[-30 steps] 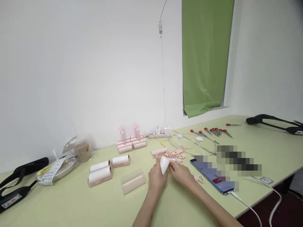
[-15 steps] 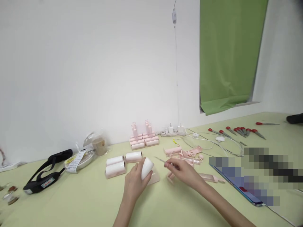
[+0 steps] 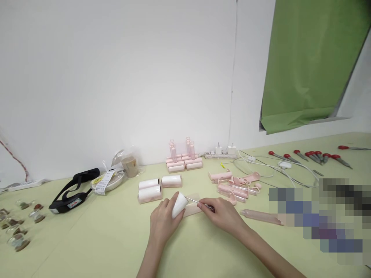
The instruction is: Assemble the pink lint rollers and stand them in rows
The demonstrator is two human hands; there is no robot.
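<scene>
Two hands: left hand [image 3: 167, 220] gripping white roll [image 3: 179, 205], right hand [image 3: 222, 214] pinching tool [image 3: 192, 200]; green table [image 3: 116, 247].

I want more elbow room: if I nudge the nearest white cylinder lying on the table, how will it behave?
The white cylinder probably slides rather than rolls, since a pale pink plastic shell cups its underside. It may be light for its size: its end shows a dark opening. Its glossy side could feel slippery.

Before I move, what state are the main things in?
White roll: tilted, in left hand
Thin tool: in right hand, tip at roll's end
Three other rolls: lying on their sides
Adapters: plugged in
Cup: bagged
Green curtain: hanging down
</scene>
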